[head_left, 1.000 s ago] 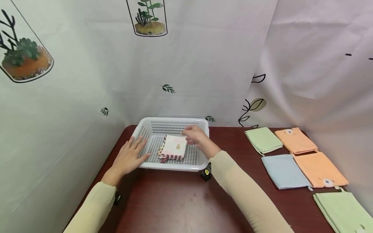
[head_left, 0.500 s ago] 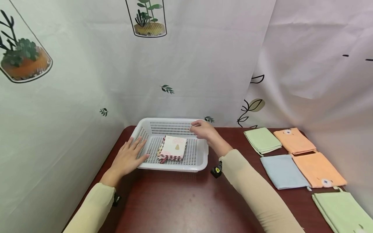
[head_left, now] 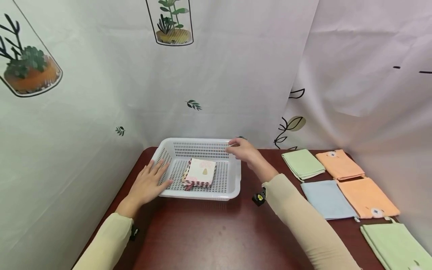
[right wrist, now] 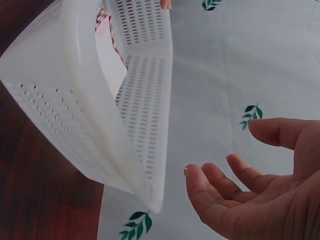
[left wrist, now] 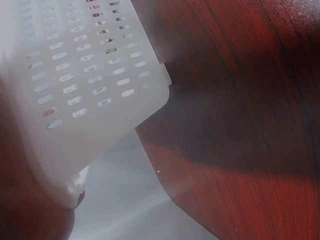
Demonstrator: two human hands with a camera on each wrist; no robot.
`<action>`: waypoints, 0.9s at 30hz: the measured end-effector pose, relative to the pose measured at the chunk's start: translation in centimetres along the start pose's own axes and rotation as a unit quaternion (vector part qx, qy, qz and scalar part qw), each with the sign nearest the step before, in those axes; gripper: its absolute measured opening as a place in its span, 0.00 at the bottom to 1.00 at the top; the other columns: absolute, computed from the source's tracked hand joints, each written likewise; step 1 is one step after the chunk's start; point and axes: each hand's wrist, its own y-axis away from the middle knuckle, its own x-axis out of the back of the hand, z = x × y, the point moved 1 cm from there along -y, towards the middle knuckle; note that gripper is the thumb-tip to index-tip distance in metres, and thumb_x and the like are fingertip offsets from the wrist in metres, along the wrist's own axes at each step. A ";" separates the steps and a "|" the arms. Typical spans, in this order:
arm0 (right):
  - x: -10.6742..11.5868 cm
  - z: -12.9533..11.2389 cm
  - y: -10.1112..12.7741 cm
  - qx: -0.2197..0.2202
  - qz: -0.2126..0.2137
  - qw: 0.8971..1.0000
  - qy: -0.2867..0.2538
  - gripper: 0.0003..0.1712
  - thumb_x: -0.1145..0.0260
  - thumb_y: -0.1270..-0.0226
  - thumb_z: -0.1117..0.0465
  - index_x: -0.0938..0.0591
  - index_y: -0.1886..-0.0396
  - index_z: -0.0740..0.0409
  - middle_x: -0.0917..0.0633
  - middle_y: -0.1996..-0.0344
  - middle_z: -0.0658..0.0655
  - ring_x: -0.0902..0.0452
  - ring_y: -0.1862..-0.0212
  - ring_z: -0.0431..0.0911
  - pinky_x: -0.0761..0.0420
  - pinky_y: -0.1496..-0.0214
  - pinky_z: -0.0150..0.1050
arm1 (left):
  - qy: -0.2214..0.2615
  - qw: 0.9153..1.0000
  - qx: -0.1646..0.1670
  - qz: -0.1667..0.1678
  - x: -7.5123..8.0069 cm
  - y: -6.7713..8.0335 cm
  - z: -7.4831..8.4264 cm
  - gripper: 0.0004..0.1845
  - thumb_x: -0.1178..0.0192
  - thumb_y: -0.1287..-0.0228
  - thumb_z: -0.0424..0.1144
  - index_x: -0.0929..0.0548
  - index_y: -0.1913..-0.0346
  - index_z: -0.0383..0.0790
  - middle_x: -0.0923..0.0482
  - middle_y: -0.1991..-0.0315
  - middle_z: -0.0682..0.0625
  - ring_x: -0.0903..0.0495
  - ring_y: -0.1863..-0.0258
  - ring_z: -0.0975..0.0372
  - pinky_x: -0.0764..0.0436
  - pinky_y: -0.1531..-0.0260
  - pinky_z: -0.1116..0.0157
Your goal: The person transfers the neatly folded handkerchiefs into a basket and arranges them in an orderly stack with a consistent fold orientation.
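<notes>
A white perforated plastic basket (head_left: 199, 194) stands at the back of the table. Inside it lies a small stack of folded cloths (head_left: 201, 171), white with pink prints on top and checkered edges. My left hand (head_left: 146, 185) rests with spread fingers on the basket's left rim. Over the basket's back right corner is my right hand (head_left: 248, 152), its fingers loosely bent. The right wrist view shows that hand apart from the basket, with nothing between thumb and fingers. In the left wrist view the basket wall (left wrist: 90, 75) covers most of the hand.
Folded cloths lie at the right of the dark red table (head_left: 202, 232): green (head_left: 303, 164), orange (head_left: 340, 165), blue (head_left: 327, 198), a second orange (head_left: 368, 197) and a green (head_left: 398, 243) in front. A printed white curtain (head_left: 219, 75) hangs close behind and at the sides.
My right hand has moved from above the cloth stack to the right and back, up to the basket's right corner. The left hand and the stack have stayed in place.
</notes>
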 end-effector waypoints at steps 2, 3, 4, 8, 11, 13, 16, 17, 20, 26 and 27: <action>0.4 0.2 0.1 0.000 0.001 1.000 0.005 0.30 0.36 0.27 0.57 0.29 0.29 0.60 0.25 0.34 0.63 0.27 0.34 0.58 0.25 0.32 0.51 | 0.001 1.000 0.000 -0.001 0.0 0.0 0.0 0.42 0.48 0.28 0.63 0.39 0.21 0.42 0.45 0.21 0.38 0.55 0.21 0.37 0.53 0.26 0.36; 0.6 0.3 0.2 0.001 0.002 1.000 0.005 0.30 0.37 0.27 0.57 0.29 0.29 0.60 0.26 0.33 0.63 0.27 0.34 0.58 0.26 0.32 0.51 | 0.001 1.000 0.001 -0.002 0.0 0.0 0.0 0.42 0.48 0.28 0.63 0.39 0.21 0.42 0.45 0.21 0.38 0.55 0.21 0.37 0.53 0.26 0.36; 0.8 0.4 0.2 0.002 0.004 1.000 0.007 0.30 0.37 0.27 0.57 0.29 0.29 0.60 0.26 0.33 0.63 0.27 0.34 0.58 0.26 0.32 0.52 | 0.000 1.000 0.001 -0.003 -0.1 0.0 0.1 0.42 0.48 0.28 0.63 0.39 0.21 0.41 0.46 0.21 0.38 0.55 0.21 0.37 0.53 0.26 0.36; 1.6 0.6 0.4 -0.001 0.015 1.000 0.019 0.29 0.37 0.27 0.57 0.29 0.29 0.59 0.27 0.32 0.64 0.27 0.34 0.58 0.27 0.32 0.54 | -0.003 1.000 0.000 -0.005 -0.1 0.1 0.0 0.42 0.49 0.28 0.63 0.39 0.21 0.41 0.46 0.21 0.38 0.55 0.21 0.37 0.53 0.26 0.36; 2.3 0.7 0.6 0.001 0.018 1.000 0.024 0.30 0.37 0.27 0.57 0.30 0.29 0.61 0.27 0.32 0.65 0.26 0.35 0.59 0.26 0.33 0.54 | -0.003 1.000 -0.002 -0.002 -0.1 0.0 0.0 0.42 0.49 0.28 0.63 0.39 0.21 0.41 0.46 0.21 0.38 0.55 0.21 0.37 0.53 0.26 0.36; 2.7 0.8 0.6 0.002 0.016 1.000 0.021 0.31 0.37 0.27 0.58 0.30 0.29 0.62 0.27 0.32 0.65 0.26 0.35 0.59 0.26 0.33 0.53 | -0.002 1.000 -0.005 0.002 0.0 0.0 0.1 0.41 0.49 0.28 0.63 0.39 0.21 0.41 0.45 0.21 0.38 0.55 0.22 0.36 0.52 0.26 0.36; 3.3 1.1 0.7 0.001 0.016 1.000 0.019 0.31 0.37 0.27 0.58 0.30 0.29 0.63 0.27 0.31 0.65 0.26 0.35 0.60 0.25 0.33 0.53 | 0.000 1.000 -0.008 0.007 0.0 0.1 0.1 0.41 0.48 0.29 0.63 0.38 0.22 0.41 0.44 0.21 0.37 0.53 0.22 0.36 0.51 0.27 0.36; 3.5 1.2 0.8 0.000 0.016 1.000 0.019 0.30 0.38 0.27 0.58 0.31 0.29 0.63 0.28 0.31 0.65 0.26 0.35 0.60 0.25 0.33 0.53 | 0.000 1.000 -0.008 0.007 0.0 0.1 0.1 0.41 0.48 0.29 0.63 0.38 0.22 0.41 0.44 0.22 0.37 0.53 0.22 0.36 0.51 0.27 0.36; 3.9 1.6 0.8 -0.001 0.017 1.000 0.017 0.30 0.38 0.26 0.58 0.31 0.28 0.62 0.28 0.31 0.66 0.27 0.35 0.61 0.26 0.33 0.53 | -0.002 1.000 -0.006 0.003 -0.1 0.1 0.0 0.42 0.49 0.29 0.63 0.38 0.22 0.41 0.44 0.21 0.37 0.53 0.22 0.36 0.51 0.27 0.36; 5.1 2.2 0.9 0.001 0.019 1.000 0.010 0.29 0.38 0.26 0.59 0.31 0.29 0.63 0.28 0.31 0.67 0.28 0.35 0.62 0.26 0.32 0.54 | -0.004 1.000 -0.006 0.001 -0.2 -0.1 -0.2 0.42 0.49 0.29 0.64 0.39 0.21 0.42 0.45 0.21 0.38 0.54 0.22 0.36 0.52 0.26 0.36; 5.3 2.3 0.9 0.002 0.020 1.000 0.010 0.29 0.38 0.26 0.59 0.31 0.29 0.63 0.28 0.31 0.67 0.27 0.35 0.62 0.27 0.32 0.54 | -0.004 1.000 -0.007 0.001 -0.2 -0.1 -0.2 0.42 0.49 0.28 0.64 0.39 0.21 0.42 0.45 0.21 0.38 0.54 0.22 0.36 0.52 0.26 0.36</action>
